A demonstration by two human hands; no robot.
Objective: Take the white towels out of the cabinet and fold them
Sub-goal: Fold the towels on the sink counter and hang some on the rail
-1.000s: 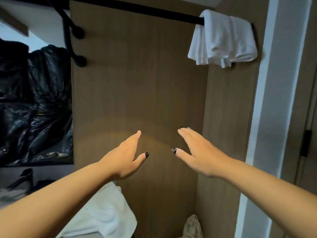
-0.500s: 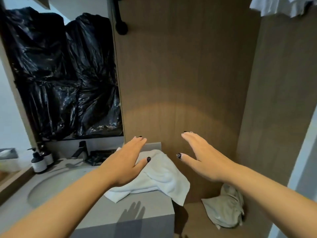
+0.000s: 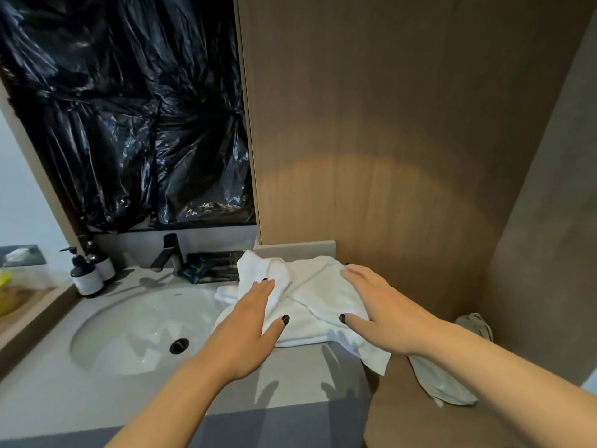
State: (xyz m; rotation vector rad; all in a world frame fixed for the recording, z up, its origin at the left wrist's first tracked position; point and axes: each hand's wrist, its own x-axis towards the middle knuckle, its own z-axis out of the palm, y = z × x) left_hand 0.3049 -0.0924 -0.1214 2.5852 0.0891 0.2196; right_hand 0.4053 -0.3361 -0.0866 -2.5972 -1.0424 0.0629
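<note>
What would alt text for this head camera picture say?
Two bare hands, left hand and right hand, lie flat on a crumpled white towel on a grey counter beside a white sink.

wood panel (image 3: 371, 140) behind, sink (image 3: 129, 331) left

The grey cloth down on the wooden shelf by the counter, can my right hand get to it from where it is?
Probably yes: the grey cloth lies uncovered just below the right hand, which rests open on the white towel.
</note>
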